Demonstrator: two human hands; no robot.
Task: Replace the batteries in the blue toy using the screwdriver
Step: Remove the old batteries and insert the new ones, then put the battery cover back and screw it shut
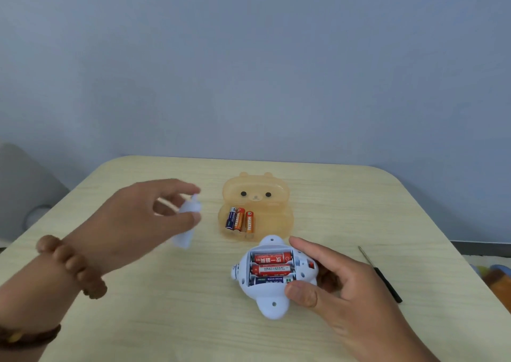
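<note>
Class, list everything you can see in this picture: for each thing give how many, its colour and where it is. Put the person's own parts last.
Table: one, pale wood, fills the lower half.
Blue toy: one, pale blue, front centre, underside up, compartment open.
Batteries in toy: three, two red and one blue, side by side in the compartment.
Bear case: one, clear orange, behind the toy, open.
Batteries in case: three, one blue and two orange, in the lower half.
Battery cover: one, pale blue, blurred, in the left hand.
Screwdriver: one, black handle, lying right of the toy.
Bead bracelets: two, brown, on the left wrist and forearm.
Left hand: holding the cover.
Right hand: gripping the toy.
</note>
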